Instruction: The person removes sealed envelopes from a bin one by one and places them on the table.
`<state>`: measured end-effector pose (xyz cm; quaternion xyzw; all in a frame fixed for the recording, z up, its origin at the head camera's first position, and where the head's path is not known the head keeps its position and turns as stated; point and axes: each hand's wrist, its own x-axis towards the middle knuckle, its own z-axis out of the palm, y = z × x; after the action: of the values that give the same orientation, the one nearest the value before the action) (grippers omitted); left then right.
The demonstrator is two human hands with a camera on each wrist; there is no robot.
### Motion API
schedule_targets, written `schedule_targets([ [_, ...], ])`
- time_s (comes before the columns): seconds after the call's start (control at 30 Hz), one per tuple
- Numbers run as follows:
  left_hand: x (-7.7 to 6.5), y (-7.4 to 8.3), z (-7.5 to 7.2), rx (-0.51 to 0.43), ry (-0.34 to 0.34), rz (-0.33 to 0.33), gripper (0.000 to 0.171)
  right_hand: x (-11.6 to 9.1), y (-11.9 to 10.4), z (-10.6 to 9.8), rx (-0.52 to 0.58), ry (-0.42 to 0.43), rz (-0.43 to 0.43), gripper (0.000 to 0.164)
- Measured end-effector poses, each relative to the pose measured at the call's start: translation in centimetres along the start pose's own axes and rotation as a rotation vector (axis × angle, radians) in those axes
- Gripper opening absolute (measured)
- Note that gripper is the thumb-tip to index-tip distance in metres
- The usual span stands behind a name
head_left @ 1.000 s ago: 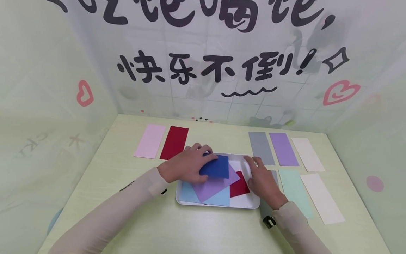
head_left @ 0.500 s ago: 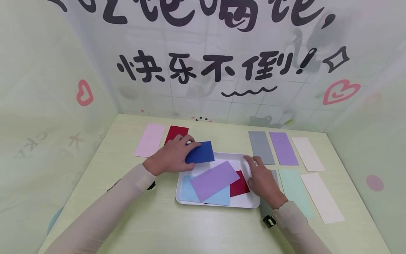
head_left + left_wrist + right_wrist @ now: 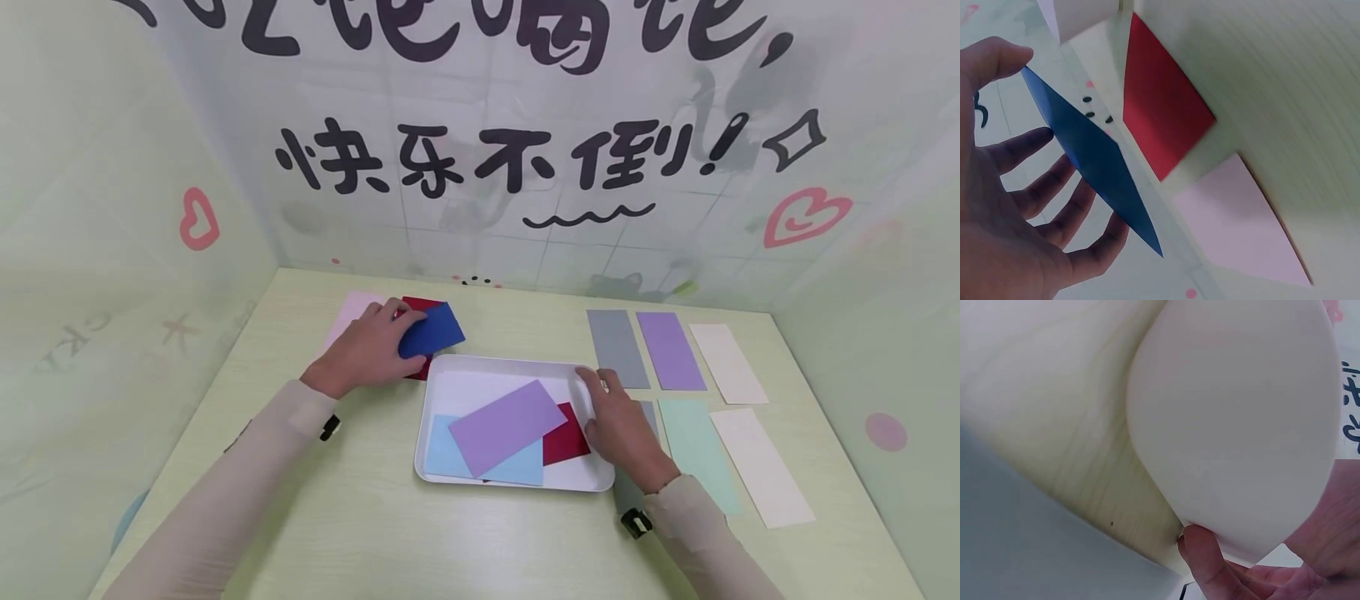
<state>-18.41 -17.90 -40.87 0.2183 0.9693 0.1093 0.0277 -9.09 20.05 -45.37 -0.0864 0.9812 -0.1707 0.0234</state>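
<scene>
A dark blue card (image 3: 433,330) is pinched in my left hand (image 3: 369,348), above the red card (image 3: 420,302) at the back left. In the left wrist view the thumb and fingers (image 3: 1029,187) hold the blue card (image 3: 1094,150) by its edges, apart from the red card (image 3: 1163,100) beyond it. My right hand (image 3: 626,429) grips the right rim of the white tray (image 3: 468,375). In the tray a purple card (image 3: 506,425) lies over a light blue card (image 3: 446,462) and a dark red card (image 3: 566,437).
At the back left lies a pink card (image 3: 348,312), partly behind my left hand. Right of the tray are grey (image 3: 618,348), purple (image 3: 670,350), mint green (image 3: 697,450) and off-white cards (image 3: 761,467) in two rows. Printed sheeting (image 3: 480,250) walls the table's back and sides.
My left hand has lifted the blue card out of the tray and carried it left and back over the red card. The right hand stays on the tray.
</scene>
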Motion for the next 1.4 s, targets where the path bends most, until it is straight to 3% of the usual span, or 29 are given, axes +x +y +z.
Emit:
schedule_targets([
  [0.4,-1.0,-4.8,-0.1,-0.072,0.043,-0.240,0.074,0.0,0.0,0.1,0.000,0.011,-0.005,0.079],
  [0.83,-2.8,-9.6,-0.5,-0.104,0.115,-0.421,0.076,-0.2,-0.2,-0.1,0.000,0.019,-0.007,0.076],
  [1.1,-3.6,-11.8,0.1,-0.094,0.164,-0.557,0.082,-0.2,0.0,0.1,0.004,0.018,-0.008,0.078],
  [1.4,-4.5,-13.5,0.3,-0.098,0.156,-0.652,0.085,-0.1,0.1,0.1,0.001,0.023,-0.013,0.080],
])
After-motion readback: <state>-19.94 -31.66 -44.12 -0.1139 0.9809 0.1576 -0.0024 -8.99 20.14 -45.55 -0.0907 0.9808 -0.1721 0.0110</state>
